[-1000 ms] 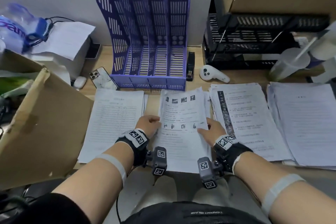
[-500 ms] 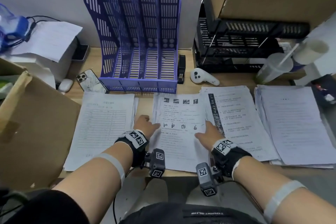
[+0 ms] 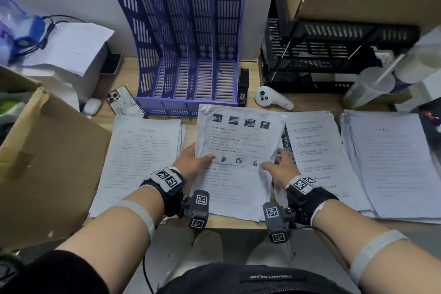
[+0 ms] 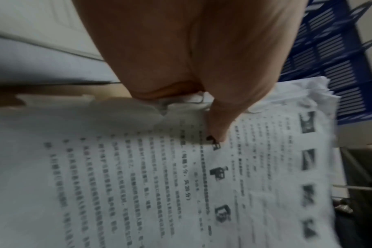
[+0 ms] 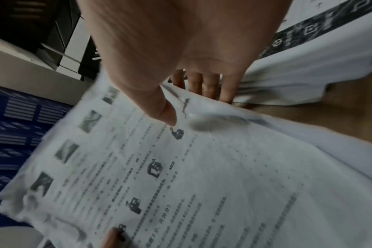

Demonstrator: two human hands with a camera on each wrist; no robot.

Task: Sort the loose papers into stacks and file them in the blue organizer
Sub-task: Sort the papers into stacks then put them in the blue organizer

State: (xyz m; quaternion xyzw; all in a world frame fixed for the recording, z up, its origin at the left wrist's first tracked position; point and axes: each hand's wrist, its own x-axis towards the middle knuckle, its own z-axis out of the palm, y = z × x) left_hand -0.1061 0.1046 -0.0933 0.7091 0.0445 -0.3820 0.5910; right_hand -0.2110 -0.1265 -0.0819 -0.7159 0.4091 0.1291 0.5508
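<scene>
L hand (image 3: 191, 164) + R hand (image 3: 281, 167) grip paper stack (image 3: 238, 145) edges.

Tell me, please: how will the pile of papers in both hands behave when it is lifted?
The pile of papers will probably sag, because it already bends where the left hand and the right hand grip its sides. Its uneven edges suggest loose sheets that may slide apart. It looks thick, so perhaps rather heavy.
</scene>
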